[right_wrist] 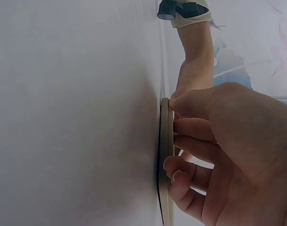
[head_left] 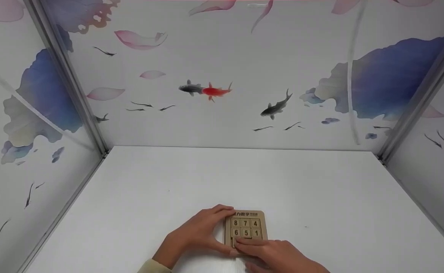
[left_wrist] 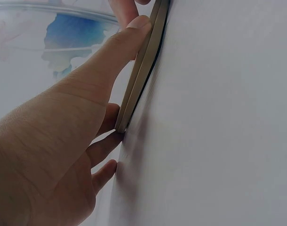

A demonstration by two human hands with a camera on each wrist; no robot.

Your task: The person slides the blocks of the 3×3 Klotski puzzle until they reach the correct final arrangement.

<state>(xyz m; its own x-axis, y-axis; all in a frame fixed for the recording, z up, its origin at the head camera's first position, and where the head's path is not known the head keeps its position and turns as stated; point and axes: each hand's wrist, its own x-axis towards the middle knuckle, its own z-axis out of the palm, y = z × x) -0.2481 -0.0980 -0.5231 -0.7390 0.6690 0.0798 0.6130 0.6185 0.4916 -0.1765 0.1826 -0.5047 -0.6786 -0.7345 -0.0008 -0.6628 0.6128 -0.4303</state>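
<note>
A wooden number slide puzzle (head_left: 246, 228) lies on the white table, with dark printing along its far edge. Its upper tiles read 8, 7, 4 and 6, 5, 1; my right hand covers most of the bottom row. My left hand (head_left: 197, 232) grips the puzzle from the left, fingers at the far edge and thumb at the near corner. Over the lower tiles, my right hand (head_left: 281, 253) touches the face with its fingertips. In the left wrist view the puzzle (left_wrist: 141, 75) shows edge-on. The right wrist view has two bent fingers (right_wrist: 181, 181) against its side.
Around the puzzle spreads the white table (head_left: 161, 178). White panels painted with fish and petals (head_left: 222, 121) enclose it at the back and sides, joined by grey metal corner posts (head_left: 70, 83). A pale sleeve cuff (head_left: 154, 266) covers my left wrist.
</note>
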